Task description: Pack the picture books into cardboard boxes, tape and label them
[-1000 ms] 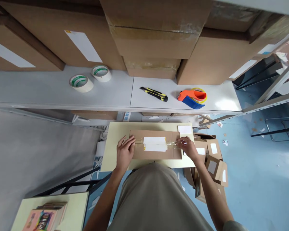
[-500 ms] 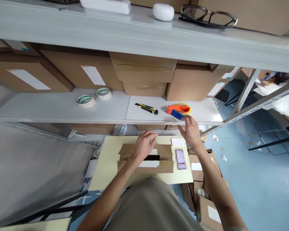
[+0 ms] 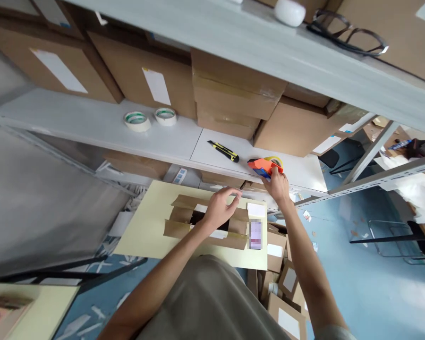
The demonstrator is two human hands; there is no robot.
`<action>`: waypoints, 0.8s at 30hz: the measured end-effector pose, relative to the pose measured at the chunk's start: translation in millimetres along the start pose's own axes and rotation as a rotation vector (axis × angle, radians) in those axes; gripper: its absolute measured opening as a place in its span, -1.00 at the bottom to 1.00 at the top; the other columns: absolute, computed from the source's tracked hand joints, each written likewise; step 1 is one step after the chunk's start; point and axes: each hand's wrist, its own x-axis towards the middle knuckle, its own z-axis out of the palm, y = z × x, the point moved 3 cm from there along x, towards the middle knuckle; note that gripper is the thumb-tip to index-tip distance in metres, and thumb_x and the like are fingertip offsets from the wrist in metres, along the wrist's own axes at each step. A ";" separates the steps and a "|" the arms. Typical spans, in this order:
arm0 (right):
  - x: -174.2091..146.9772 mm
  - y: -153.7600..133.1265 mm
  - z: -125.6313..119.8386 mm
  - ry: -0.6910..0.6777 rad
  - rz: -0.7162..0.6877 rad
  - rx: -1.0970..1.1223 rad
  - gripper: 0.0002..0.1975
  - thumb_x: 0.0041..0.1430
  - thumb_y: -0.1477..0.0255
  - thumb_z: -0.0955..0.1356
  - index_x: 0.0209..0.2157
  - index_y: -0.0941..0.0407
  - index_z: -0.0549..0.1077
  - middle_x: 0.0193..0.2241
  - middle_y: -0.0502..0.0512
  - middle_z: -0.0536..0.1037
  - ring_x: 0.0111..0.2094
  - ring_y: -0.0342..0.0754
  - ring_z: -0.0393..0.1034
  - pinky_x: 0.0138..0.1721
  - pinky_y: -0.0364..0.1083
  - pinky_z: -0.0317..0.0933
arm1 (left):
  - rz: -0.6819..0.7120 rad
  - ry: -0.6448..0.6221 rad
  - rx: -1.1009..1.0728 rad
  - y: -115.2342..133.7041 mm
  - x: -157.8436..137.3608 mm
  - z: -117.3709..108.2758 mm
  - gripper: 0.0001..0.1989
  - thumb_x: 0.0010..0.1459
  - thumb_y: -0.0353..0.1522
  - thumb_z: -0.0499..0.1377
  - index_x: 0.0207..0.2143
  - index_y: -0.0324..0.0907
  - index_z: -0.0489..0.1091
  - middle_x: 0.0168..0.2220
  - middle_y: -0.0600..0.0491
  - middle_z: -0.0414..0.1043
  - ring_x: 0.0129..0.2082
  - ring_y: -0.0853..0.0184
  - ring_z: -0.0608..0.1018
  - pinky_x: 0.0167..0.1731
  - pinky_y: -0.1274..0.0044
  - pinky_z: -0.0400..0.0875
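An orange and blue tape dispenser (image 3: pixel 260 165) with a yellow-rimmed roll lies at the front of the middle shelf. My right hand (image 3: pixel 278 185) has its fingers closed around the dispenser's handle end. Above an open cardboard box (image 3: pixel 205 241) on the pale yellow table (image 3: pixel 145 217), my left hand (image 3: pixel 221 208) hovers with loosely bent fingers and nothing in it. The box's flaps are spread, and something black with white shows between them, partly hidden by that hand. A black and yellow box cutter (image 3: pixel 224 151) rests on the shelf, left of the dispenser.
Two tape rolls (image 3: pixel 137 121) sit further left on the shelf (image 3: pixel 102 123), before several cardboard boxes (image 3: pixel 230 94). A phone (image 3: pixel 255 234) and a white card (image 3: pixel 256 209) lie right of the open box. Glasses (image 3: pixel 347 34) rest on the upper shelf. Boxes are piled beside the table.
My right hand has reached the tape dispenser and closed on its handle, and the dispenser looks slightly turned. My left hand stays over the box. The view has tilted and shifted.
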 end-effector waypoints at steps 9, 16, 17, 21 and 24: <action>-118.2 -110.6 1.9 -0.190 0.086 0.969 -0.46 0.25 -0.10 0.51 -0.04 0.04 0.44 -0.17 0.12 0.68 -0.19 0.07 0.56 -0.08 0.03 0.47 | -0.242 0.159 -0.362 -19.1 -61.6 -24.0 -0.82 0.39 -0.25 0.28 -0.05 -0.13 0.57 -0.09 -0.04 0.71 -0.09 0.24 0.74 0.02 0.43 0.65; -142.8 -181.2 16.0 -0.332 0.033 0.876 -0.51 0.35 -0.09 0.45 -0.02 0.01 0.40 -0.15 0.12 0.65 -0.18 0.06 0.55 -0.09 0.02 0.47 | -0.289 0.205 -0.356 -21.2 -98.7 -78.6 -0.81 0.43 -0.20 0.27 -0.08 -0.12 0.57 -0.14 0.00 0.68 -0.19 0.29 0.70 -0.09 0.47 0.63; -144.3 -189.9 17.2 -0.358 0.014 0.842 -0.52 0.37 -0.09 0.43 -0.02 0.01 0.40 -0.16 0.11 0.64 -0.20 0.06 0.54 -0.12 0.01 0.47 | -0.282 0.188 -0.343 -21.9 -102.5 -88.3 -0.81 0.44 -0.20 0.26 -0.10 -0.12 0.57 -0.15 0.00 0.68 -0.21 0.30 0.69 -0.12 0.48 0.62; -147.7 -217.8 19.5 -0.456 -0.039 0.697 -0.48 0.36 -0.11 0.42 0.01 0.04 0.39 -0.16 0.14 0.64 -0.20 0.08 0.53 -0.15 0.02 0.46 | -0.317 0.164 -0.305 -34.2 -112.9 -134.3 -0.74 0.38 -0.13 0.31 -0.11 -0.12 0.61 -0.13 -0.05 0.68 -0.16 0.23 0.65 -0.08 0.44 0.56; -151.1 -232.9 17.9 -0.593 -0.054 0.615 -0.46 0.35 -0.09 0.44 0.06 0.04 0.39 -0.11 0.17 0.66 -0.18 0.09 0.55 -0.16 0.01 0.45 | -0.501 0.136 -0.481 -57.3 -112.4 -170.7 -0.48 0.34 0.08 0.28 0.00 -0.16 0.63 -0.08 -0.11 0.69 -0.09 0.15 0.67 -0.07 0.40 0.57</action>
